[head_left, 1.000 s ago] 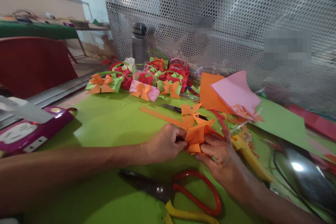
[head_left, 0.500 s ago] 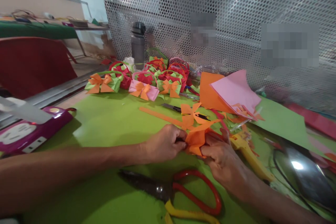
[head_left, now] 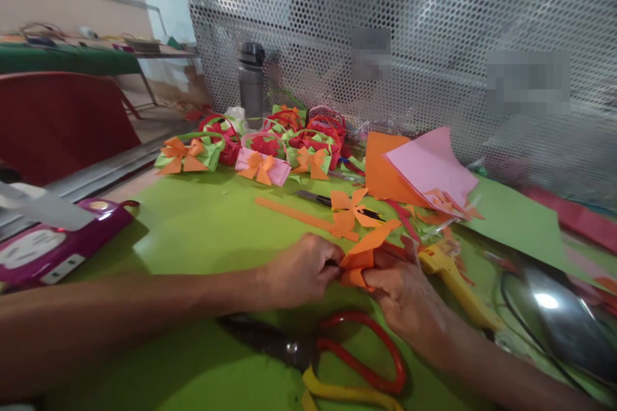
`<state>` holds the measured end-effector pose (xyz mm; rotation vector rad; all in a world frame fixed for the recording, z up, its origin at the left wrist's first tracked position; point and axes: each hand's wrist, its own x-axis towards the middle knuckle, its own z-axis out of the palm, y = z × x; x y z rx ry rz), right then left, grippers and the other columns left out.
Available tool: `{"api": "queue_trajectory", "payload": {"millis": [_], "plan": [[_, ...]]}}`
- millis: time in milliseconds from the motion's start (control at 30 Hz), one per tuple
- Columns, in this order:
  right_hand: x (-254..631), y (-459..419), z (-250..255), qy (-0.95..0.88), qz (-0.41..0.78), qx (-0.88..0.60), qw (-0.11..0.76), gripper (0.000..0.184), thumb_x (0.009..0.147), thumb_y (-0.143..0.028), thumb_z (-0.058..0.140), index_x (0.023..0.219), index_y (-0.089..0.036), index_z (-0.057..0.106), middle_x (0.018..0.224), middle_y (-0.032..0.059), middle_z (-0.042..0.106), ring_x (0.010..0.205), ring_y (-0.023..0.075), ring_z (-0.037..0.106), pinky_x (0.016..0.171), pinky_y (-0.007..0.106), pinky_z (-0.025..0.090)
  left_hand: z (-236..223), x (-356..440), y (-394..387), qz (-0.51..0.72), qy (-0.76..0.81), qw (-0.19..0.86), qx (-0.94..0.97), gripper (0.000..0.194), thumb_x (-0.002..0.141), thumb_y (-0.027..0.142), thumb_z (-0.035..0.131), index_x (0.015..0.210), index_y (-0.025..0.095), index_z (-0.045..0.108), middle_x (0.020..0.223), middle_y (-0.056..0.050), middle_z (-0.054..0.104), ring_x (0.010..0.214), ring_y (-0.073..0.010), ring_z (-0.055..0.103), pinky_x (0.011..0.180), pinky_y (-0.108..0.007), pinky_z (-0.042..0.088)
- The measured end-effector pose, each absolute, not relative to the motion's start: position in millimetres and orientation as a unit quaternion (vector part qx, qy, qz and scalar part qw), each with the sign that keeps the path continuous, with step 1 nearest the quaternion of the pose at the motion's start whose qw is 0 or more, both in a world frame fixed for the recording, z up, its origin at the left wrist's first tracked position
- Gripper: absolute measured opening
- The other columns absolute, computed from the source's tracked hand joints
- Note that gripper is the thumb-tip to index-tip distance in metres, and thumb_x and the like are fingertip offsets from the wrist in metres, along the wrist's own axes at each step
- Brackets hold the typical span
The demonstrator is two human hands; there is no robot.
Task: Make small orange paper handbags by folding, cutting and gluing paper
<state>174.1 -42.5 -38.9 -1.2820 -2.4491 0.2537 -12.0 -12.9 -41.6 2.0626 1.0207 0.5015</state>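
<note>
Between my two hands is a folded piece of orange paper, held just above the green tabletop. My left hand pinches its left edge with thumb and bent forefinger. From the right, my right hand grips the same paper, thumb in front and the other fingers partly hidden behind it. Just beyond lie a petal-shaped orange paper cutout, an orange paper strip and a dark utility knife. Nearer to me, below both hands, rest large scissors with red and yellow handles.
Small paper baskets with orange bows stand at the back beside a grey bottle. On the right are a yellow glue gun, a pink sheet and a shiny black phone-like object. A purple power strip sits left.
The orange paper has tilted slightly, and its front flap looks narrower between the hands. Both hands keep hold of it in nearly the same place. The camera view has shifted a little.
</note>
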Motion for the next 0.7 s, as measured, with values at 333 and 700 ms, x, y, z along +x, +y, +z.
{"api": "queue_trajectory", "payload": {"millis": [333,700], "plan": [[173.9,-43.8,-43.7,-0.859,0.070,-0.469,0.194,0.026,0.069,-0.006,0.043,0.053,-0.021,0.056,0.059,-0.0015,0.059,0.069,0.0181,0.053,0.083,0.036,0.028,-34.5,-10.9,-22.0,0.177,0.403,0.306,0.844,0.017,0.071,0.005,0.047,0.058,0.015,0.047,0.054,0.003,0.048,0.048,-0.0077,0.041,0.045,-0.020,0.024],[169.8,-43.5,-37.3,-0.869,0.061,-0.442,0.213,0.029,0.068,-0.003,0.045,0.057,-0.023,0.062,0.064,-0.0001,0.065,0.082,0.0207,0.057,0.088,0.037,0.030,-38.3,-9.1,-27.5,0.173,0.410,0.264,0.856,0.009,0.073,0.023,0.061,0.074,0.015,0.056,0.074,-0.002,0.059,0.062,-0.0137,0.051,0.055,-0.023,0.035]]}}
